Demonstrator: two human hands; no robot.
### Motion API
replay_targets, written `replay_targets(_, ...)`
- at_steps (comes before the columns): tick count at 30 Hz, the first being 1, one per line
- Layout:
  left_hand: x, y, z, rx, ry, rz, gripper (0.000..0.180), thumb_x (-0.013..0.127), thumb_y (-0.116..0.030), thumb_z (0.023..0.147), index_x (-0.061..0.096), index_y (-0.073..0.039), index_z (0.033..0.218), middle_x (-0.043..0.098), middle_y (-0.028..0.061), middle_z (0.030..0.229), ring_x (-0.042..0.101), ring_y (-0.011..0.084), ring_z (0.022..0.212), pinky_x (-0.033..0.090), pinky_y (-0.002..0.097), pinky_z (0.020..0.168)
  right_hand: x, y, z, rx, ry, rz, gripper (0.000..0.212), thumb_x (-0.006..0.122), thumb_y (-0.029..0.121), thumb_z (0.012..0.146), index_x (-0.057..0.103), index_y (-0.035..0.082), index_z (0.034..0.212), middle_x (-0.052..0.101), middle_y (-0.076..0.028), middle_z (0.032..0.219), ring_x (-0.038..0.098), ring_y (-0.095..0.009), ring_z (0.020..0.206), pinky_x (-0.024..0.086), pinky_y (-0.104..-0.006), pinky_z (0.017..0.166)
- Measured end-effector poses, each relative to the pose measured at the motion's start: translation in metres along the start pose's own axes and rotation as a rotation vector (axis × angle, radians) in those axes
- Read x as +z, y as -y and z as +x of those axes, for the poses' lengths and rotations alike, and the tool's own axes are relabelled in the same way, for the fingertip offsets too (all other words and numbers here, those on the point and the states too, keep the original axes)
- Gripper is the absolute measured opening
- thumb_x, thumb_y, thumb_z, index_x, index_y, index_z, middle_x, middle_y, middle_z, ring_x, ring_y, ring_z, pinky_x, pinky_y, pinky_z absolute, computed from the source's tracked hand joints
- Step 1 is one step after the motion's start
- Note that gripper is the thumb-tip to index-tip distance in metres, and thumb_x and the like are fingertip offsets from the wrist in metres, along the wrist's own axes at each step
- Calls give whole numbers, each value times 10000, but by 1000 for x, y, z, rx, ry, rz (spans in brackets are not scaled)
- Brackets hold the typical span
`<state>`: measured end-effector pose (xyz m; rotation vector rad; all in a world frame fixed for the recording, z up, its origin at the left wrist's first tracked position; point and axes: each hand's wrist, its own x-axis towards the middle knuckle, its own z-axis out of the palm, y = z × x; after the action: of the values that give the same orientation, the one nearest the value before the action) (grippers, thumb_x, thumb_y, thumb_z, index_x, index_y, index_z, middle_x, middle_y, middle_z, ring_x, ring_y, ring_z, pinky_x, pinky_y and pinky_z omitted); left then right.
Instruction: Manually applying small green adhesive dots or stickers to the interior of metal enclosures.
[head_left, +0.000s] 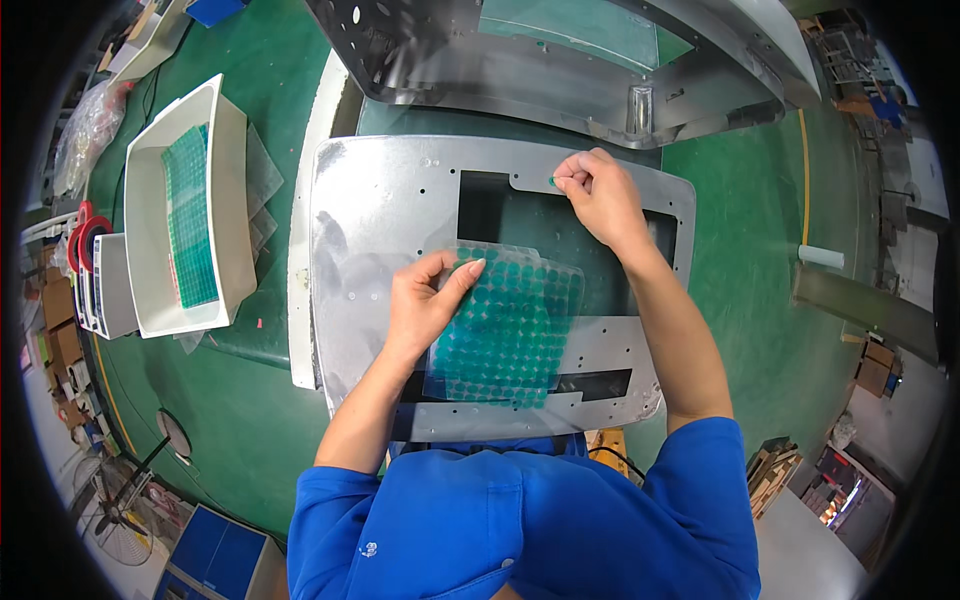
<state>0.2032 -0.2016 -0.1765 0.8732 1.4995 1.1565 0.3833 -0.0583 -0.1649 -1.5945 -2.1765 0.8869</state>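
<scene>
My left hand (428,300) pinches the upper left edge of a clear sheet of round green stickers (510,330). Several such sheets seem to overlap there, lying over a metal panel (370,220) with rectangular cutouts and small holes. Up and to the right, my right hand (603,195) holds a small green sticker (552,181) between thumb and fingertips. It is just above the panel's top strip, close to a small hole by the large cutout. Part of the panel's lower half is hidden under the sheets.
Beyond the panel stands a larger bent metal housing (560,95) with a window opening. At the left is a white plastic bin (240,230) with more green sticker sheets (190,220) inside. A floor fan (125,510) and a blue cabinet (215,555) stand at lower left.
</scene>
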Motion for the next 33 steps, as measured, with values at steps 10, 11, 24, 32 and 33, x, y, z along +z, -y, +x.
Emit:
replay_targets(10,-12,-16,-17,-38,-51,-132,141,648,-121,749,592,-8,685,481,-64,553,382,7,509,293,168,440,-13,1,25,123,80,40,127,664,78,642,561,44,708,439,30,540,380,-59,516,329,-216,480)
replay_targets(11,-17,-18,-22,-42,-53,-156,137,648,-117,748,595,-6,689,491,-62,561,392,6,514,300,167,444,-14,4,27,131,69,12,132,662,80,645,559,39,716,445,31,532,385,-60,513,331,-219,476)
replay_targets(24,-69,-18,-91,79,-44,-58,100,626,-85,748,622,13,771,578,21,630,485,39,566,380,197,488,31,124,-102,63,581,728,92,618,44,717,599,8,799,587,-23,731,529,-73,681,427,-209,627)
replay_targets(32,-75,-3,-93,52,-161,-78,130,628,-115,760,620,15,761,559,-14,607,455,22,547,356,180,470,65,128,-118,-440,158,356,51,597,-19,705,564,-10,742,572,-40,777,532,-108,728,432,-233,677)
replay_targets(33,-76,0,-91,-3,-186,-92,134,630,-122,760,620,12,756,553,-21,603,450,19,545,352,177,469,67,131,-114,-255,227,552,50,580,-20,709,545,-13,743,562,-43,779,527,-107,731,427,-237,669)
